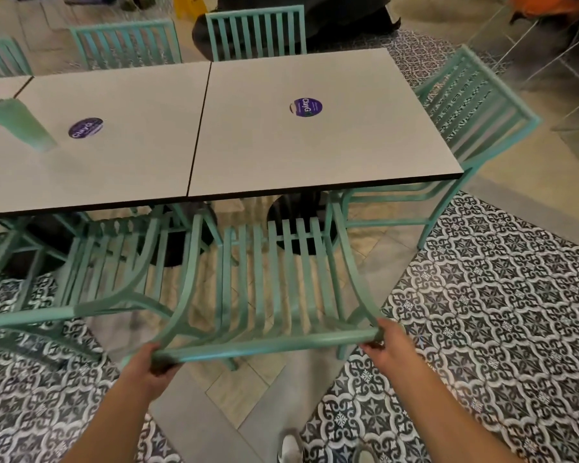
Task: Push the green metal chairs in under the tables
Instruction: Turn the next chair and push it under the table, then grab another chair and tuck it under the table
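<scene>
Nearest the camera, the left hand [154, 360] and right hand [386, 340] each grasp an end of the top rail of a green metal chair [274, 292], whose seat front sits just under the near edge of the right-hand table [331, 145]. Beyond the tabletop, another green chair [256, 31] stands at the far edge, and one more [472, 105] at the right end.
</scene>
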Demonstrator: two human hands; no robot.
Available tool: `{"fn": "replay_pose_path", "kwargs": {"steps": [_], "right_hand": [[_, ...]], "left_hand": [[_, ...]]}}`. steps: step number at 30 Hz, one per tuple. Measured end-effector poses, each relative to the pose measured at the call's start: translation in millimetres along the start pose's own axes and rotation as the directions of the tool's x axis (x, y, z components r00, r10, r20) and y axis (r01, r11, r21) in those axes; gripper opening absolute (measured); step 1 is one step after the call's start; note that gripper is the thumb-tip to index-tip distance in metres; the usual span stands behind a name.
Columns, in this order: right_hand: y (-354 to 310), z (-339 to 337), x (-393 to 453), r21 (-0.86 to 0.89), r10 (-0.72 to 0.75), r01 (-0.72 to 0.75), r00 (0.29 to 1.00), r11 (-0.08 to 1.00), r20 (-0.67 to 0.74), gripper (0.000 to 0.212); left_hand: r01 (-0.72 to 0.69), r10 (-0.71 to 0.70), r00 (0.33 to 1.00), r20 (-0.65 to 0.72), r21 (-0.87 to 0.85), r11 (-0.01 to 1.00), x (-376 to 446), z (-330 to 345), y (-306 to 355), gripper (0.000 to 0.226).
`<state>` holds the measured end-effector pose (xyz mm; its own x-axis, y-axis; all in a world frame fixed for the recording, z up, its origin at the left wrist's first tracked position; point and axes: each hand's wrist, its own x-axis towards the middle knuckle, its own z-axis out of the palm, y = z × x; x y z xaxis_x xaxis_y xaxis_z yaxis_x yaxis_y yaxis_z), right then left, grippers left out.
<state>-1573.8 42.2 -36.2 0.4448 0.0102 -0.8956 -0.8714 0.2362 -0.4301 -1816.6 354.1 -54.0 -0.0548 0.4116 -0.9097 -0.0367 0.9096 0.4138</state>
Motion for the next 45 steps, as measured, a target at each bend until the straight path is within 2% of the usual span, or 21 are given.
{"fn": "replay_pose_path", "kwargs": {"steps": [14, 19, 23, 26, 30, 32, 33, 34, 36, 37, 40, 43, 45], "right_hand": [[6, -2, -9, 0.038, -0.039, 0.038, 0.999, 0.999, 0.019, 0.031], [6, -2, -10, 0.034, -0.048, 0.046, 0.998, 0.998, 0.042, 0.028], [5, 0, -17, 0.009, -0.038, 0.038, 0.998, 0.999, 0.045, 0.014], [5, 2, -18, -0.006, -0.017, 0.017, 0.999, 1.0, 0.037, 0.009], [5, 0, -13, 0.005, 0.001, -0.001, 1.0, 1.0, 0.013, 0.011], [7, 0, -9, -0.071, -0.049, 0.047, 0.998, 0.996, -0.036, 0.028], [8, -1, -7, -0.169, -0.136, 0.119, 0.987, 0.978, -0.09, 0.045], [8, -3, -6, -0.298, -0.268, 0.217, 0.953, 0.93, -0.141, 0.063], [6, -8, -8, -0.563, -0.52, 0.375, 0.846, 0.737, -0.117, 0.08], [5, -12, -7, -0.675, -0.61, 0.424, 0.791, 0.604, -0.049, 0.079], [-4, -26, -6, -0.855, -0.703, 0.476, 0.679, 0.204, 0.21, 0.065], [-18, -35, -8, -0.882, -0.681, 0.466, 0.626, -0.064, 0.38, 0.058], [-30, -41, -12, -0.868, -0.664, 0.441, 0.582, -0.228, 0.47, 0.06]], "left_hand": [[-0.015, 0.014, 0.998, 0.057, 0.003, 1.0, -4, -3, -2, 0.047], [-0.008, 0.008, 0.998, 0.06, 0.005, 1.0, -5, -4, -2, 0.026], [0.002, -0.002, 0.998, 0.067, 0.001, 1.0, -4, -6, -2, 0.043], [-0.007, 0.007, 0.997, 0.076, 0.006, 1.0, -6, -9, 0, 0.046], [-0.06, 0.049, 0.996, 0.074, 0.145, 0.988, -12, -16, -2, 0.039], [-0.151, 0.178, 0.982, -0.059, 0.315, 0.937, -10, -22, -2, 0.059], [-0.226, 0.309, 0.944, -0.117, 0.453, 0.862, -9, -25, 1, 0.072], [-0.278, 0.446, 0.887, -0.122, 0.631, 0.724, -9, -27, 3, 0.083], [-0.316, 0.636, 0.77, 0.057, 0.899, 0.303, -9, -26, 12, 0.094], [-0.343, 0.666, 0.725, 0.175, 0.93, 0.129, -14, -21, 16, 0.091], [-0.443, 0.633, 0.608, 0.479, 0.867, -0.23, -37, 7, 17, 0.067], [-0.527, 0.543, 0.443, 0.713, 0.697, -0.485, -62, 41, 1, 0.056], [-0.528, 0.424, 0.359, 0.831, 0.556, -0.642, -81, 64, -14, 0.054]]}}
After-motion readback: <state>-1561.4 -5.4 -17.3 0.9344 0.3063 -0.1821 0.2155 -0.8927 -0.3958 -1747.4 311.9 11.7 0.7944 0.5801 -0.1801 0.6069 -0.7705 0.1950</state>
